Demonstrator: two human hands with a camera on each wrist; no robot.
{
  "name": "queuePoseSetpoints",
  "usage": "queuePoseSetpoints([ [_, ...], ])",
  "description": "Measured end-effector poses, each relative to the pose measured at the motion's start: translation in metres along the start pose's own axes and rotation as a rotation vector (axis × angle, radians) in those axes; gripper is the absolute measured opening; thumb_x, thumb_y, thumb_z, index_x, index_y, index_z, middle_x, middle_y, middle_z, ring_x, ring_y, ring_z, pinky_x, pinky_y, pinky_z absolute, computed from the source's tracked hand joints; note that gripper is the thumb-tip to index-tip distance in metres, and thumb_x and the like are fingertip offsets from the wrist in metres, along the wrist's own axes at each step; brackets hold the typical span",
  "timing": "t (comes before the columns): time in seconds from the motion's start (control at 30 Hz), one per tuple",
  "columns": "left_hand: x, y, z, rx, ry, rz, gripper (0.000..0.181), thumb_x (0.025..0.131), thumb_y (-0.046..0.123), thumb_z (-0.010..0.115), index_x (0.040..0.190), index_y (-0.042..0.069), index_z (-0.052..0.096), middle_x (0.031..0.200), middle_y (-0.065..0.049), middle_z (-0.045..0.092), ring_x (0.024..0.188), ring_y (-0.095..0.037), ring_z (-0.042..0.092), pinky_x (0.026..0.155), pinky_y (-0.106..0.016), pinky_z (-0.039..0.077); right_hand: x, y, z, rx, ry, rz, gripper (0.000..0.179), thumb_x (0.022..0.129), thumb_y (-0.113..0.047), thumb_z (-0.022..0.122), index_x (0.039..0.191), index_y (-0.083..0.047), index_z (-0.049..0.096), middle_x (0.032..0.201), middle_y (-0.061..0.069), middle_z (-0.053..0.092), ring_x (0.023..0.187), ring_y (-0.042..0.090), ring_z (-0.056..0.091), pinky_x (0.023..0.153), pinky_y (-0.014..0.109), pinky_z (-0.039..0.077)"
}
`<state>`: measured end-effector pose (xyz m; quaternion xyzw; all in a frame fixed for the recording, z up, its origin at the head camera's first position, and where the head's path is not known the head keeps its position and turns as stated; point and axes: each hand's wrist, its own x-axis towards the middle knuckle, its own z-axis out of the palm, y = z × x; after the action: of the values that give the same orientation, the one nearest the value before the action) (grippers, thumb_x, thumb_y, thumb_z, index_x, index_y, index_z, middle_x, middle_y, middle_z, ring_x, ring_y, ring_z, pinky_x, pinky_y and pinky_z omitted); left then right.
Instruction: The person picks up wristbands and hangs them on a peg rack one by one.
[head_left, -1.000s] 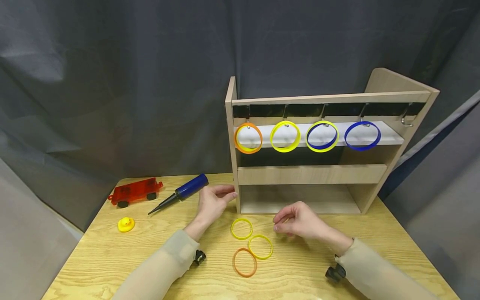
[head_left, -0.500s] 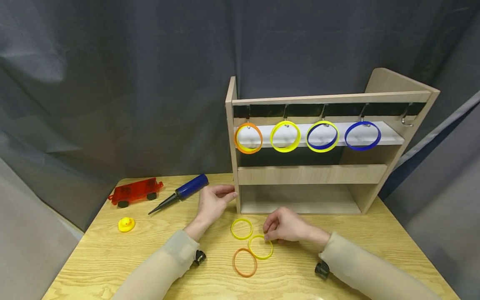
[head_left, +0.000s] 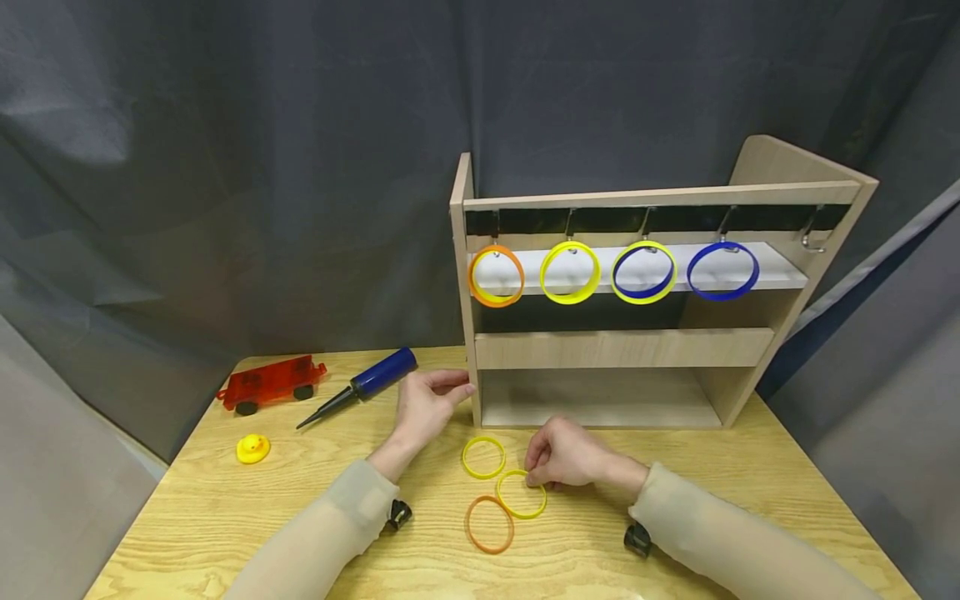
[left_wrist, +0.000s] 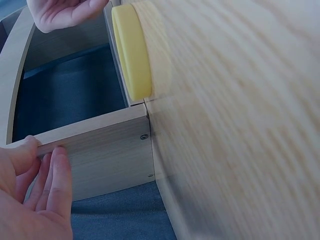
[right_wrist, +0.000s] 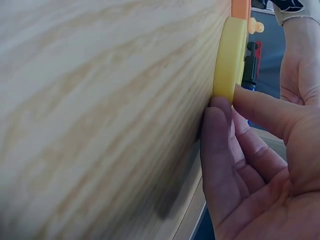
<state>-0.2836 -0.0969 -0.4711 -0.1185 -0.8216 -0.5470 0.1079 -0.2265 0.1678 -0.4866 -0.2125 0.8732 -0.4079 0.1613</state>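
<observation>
My left hand [head_left: 424,410] grips the left side panel [left_wrist: 110,160] of a wooden shelf unit, thumb on one face and fingers on the other. In front of the shelf, my right hand [head_left: 576,454] pinches the edge of a yellow ring [right_wrist: 227,62] between thumb and forefinger. That ring lies flat on the wooden table. Beside it are a second yellow ring [head_left: 483,477], farther back, and an orange ring [head_left: 491,550], nearer to me and touching it.
Hooks on the shelf carry an orange ring [head_left: 516,297] with a yellow one, yellow [head_left: 572,297], yellow with blue, and blue [head_left: 723,296] rings; another hook [head_left: 812,243] is far right. Leftward lie a blue hand pump [head_left: 384,373], red toy wagon [head_left: 270,381] and rubber duck [head_left: 252,448].
My right hand has moved left and toward me, down onto the edge of the nearer yellow ring, which it now pinches. My left hand stays on the side panel.
</observation>
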Motion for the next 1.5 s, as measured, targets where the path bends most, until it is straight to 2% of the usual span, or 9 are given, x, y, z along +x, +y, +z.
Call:
queuePoseSetpoints([
  [0.33, 0.0, -0.003, -0.001, 0.0, 0.006, 0.004, 0.019, 0.096, 0.018, 0.091, 0.113, 0.011, 0.09, 0.109, -0.01, 0.089, 0.098, -0.026, 0.087, 0.088, -0.042, 0.071, -0.002, -0.001, -0.001, -0.003, 0.023, -0.014, 0.015, 0.089, -0.003, 0.091, 0.08, -0.007, 0.079, 0.068, 0.008, 0.079, 0.053, 0.019, 0.072, 0.049, 0.024, 0.056],
  [0.63, 0.0, -0.002, -0.002, 0.01, -0.001, 0.006, 0.02, 0.096, 0.019, 0.091, 0.115, 0.011, 0.09, 0.11, -0.009, 0.089, 0.099, -0.024, 0.087, 0.087, -0.036, 0.07, -0.007, -0.004, -0.004, 0.023, 0.028, -0.008, 0.015, 0.091, -0.005, 0.091, 0.082, -0.007, 0.079, 0.07, 0.008, 0.08, 0.054, 0.014, 0.071, 0.051, 0.026, 0.059],
  [0.77, 0.0, -0.002, -0.001, 0.013, 0.001, -0.003, 0.021, 0.095, 0.019, 0.092, 0.114, 0.012, 0.09, 0.11, -0.008, 0.089, 0.099, -0.024, 0.087, 0.087, -0.037, 0.07, -0.01, -0.006, -0.004, 0.048, 0.026, 0.004, 0.015, 0.09, -0.005, 0.092, 0.083, -0.007, 0.079, 0.073, 0.007, 0.081, 0.058, 0.013, 0.072, 0.054, 0.03, 0.063],
  [1.0, 0.0, -0.003, -0.001, 0.017, 0.003, -0.007, 0.021, 0.095, 0.019, 0.092, 0.115, 0.013, 0.09, 0.11, -0.007, 0.089, 0.1, -0.025, 0.087, 0.088, -0.038, 0.07, -0.016, -0.012, -0.007, 0.084, 0.036, -0.014, 0.012, 0.09, -0.004, 0.092, 0.086, -0.006, 0.081, 0.077, 0.008, 0.082, 0.065, 0.021, 0.077, 0.059, 0.043, 0.068],
  [1.2, 0.0, -0.003, -0.001, 0.014, 0.003, -0.005, 0.021, 0.094, 0.019, 0.092, 0.115, 0.013, 0.09, 0.11, -0.006, 0.089, 0.099, -0.024, 0.087, 0.087, -0.037, 0.07, -0.02, -0.015, -0.01, 0.074, 0.045, -0.044, 0.011, 0.09, -0.004, 0.092, 0.086, -0.006, 0.082, 0.077, 0.007, 0.083, 0.063, 0.023, 0.076, 0.056, 0.034, 0.064],
  [1.5, 0.001, -0.003, -0.001, 0.008, 0.002, -0.003, 0.021, 0.095, 0.018, 0.092, 0.115, 0.013, 0.09, 0.11, -0.006, 0.089, 0.099, -0.024, 0.087, 0.084, -0.03, 0.069, -0.025, -0.018, -0.016, 0.061, 0.074, -0.074, 0.011, 0.088, -0.004, 0.093, 0.085, -0.007, 0.083, 0.076, 0.004, 0.083, 0.061, 0.026, 0.076, 0.054, 0.027, 0.06],
])
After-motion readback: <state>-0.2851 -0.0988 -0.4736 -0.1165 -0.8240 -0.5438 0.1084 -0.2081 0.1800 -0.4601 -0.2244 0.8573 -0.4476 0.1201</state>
